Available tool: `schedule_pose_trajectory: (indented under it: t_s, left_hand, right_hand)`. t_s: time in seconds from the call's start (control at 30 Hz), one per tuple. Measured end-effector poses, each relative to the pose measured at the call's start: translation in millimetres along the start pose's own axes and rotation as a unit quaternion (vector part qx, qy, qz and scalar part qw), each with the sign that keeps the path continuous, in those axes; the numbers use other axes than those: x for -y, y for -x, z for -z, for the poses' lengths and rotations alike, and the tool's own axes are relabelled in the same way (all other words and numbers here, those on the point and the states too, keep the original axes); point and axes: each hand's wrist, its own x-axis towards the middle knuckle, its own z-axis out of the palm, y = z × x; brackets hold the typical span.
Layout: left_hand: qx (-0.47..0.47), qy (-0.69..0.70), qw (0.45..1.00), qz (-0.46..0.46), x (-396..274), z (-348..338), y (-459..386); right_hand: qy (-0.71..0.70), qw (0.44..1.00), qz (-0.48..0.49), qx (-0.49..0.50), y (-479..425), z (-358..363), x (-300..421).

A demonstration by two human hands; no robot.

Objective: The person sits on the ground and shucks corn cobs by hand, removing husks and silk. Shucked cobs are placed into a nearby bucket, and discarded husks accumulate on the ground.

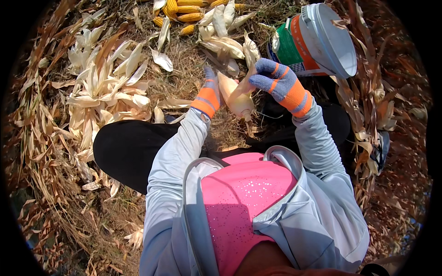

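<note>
An ear of corn in pale husk point(240, 104) is held between my two gloved hands, its stalk end pointing towards me. My left hand point(211, 90), in a grey and orange knit glove, supports the ear along its left side; its fingers are mostly hidden behind the husk. With thumb and fingers my right hand point(280, 84), gloved alike, pinches a husk leaf point(246, 85) at the ear's right side. No bare kernels show on this ear. Just beyond it lie more ears in husk point(226, 47) on the dry grass.
Husked yellow corn cobs point(188, 12) are piled at the far side. Loose husks point(110, 86) heap up at left. A plastic bucket point(307, 43) lies tipped on its side at the upper right, bearing writing. Dry corn stalks point(371, 89) run along the right.
</note>
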Motion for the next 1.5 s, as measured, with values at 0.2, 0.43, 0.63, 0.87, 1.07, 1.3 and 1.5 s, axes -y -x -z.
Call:
schedule_pose_trajectory:
  t_s: [0.2, 0.43, 0.63, 0.87, 1.07, 1.3, 1.5]
  left_hand:
    - [0.021, 0.005, 0.999, 0.031, 12, -3, 6]
    - [0.020, -0.024, 0.999, 0.018, 15, 7, -6]
    - [-0.049, -0.061, 0.997, -0.008, 9, 28, -8]
    - [-0.251, -0.120, 0.953, -0.115, -16, 92, -37]
    - [-0.275, -0.125, 0.930, -0.209, -43, 76, -32]
    - [-0.268, -0.210, 0.879, -0.335, -47, 28, -6]
    - [-0.243, -0.341, 0.859, -0.296, -48, 22, 2]
  right_hand:
    - [-0.017, 1.000, 0.023, 0.008, 1, -1, 4]
    - [0.166, 0.959, 0.229, 0.035, 5, -11, 6]
    - [-0.175, 0.967, 0.175, -0.057, 15, -33, 0]
    - [-0.275, 0.941, 0.041, -0.192, 5, -54, -4]
    - [-0.180, 0.974, -0.065, -0.122, 36, -82, -11]
    - [-0.130, 0.986, -0.065, -0.087, 41, -91, 3]
    - [-0.101, 0.991, -0.074, -0.049, 60, -62, 14]
